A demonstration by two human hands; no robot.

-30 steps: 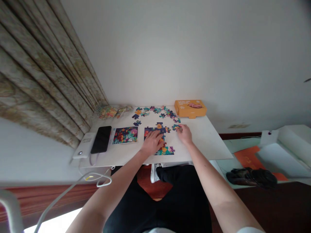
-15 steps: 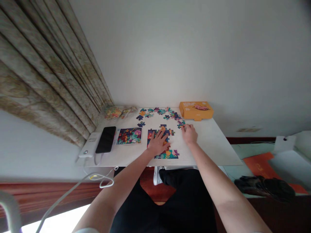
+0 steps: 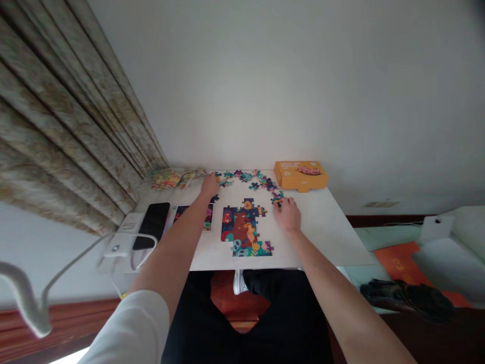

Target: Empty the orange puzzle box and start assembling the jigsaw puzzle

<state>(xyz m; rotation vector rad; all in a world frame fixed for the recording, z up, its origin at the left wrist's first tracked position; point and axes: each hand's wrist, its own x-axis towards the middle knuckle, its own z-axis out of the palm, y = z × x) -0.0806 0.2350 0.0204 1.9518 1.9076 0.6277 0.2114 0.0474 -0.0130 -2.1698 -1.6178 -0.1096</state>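
Observation:
A partly joined jigsaw puzzle (image 3: pixel 242 227) with a brown bear-like figure lies flat near the front of the white table. Loose puzzle pieces (image 3: pixel 265 182) form an arc behind it. My left hand (image 3: pixel 210 185) is at the arc's left end, over or beside some pieces; its fingers are too small and hidden to read. At the arc's right end, my right hand (image 3: pixel 288 214) has its fingers drawn together on a small dark puzzle piece (image 3: pixel 279 203). My left forearm partly covers the picture card (image 3: pixel 208 218).
An orange puzzle box (image 3: pixel 301 176) stands at the back right. On the left are a black phone (image 3: pixel 152 225), a white power bank-like block (image 3: pixel 121 237) with cables, and clear plastic bags (image 3: pixel 164 178). Curtains (image 3: pixel 83 101) hang beside the table (image 3: pixel 322 227).
My left hand has left the joined puzzle and moved forward and left to the loose pieces, uncovering the bear picture. My right hand stays at the arc's right end. The view has shifted slightly.

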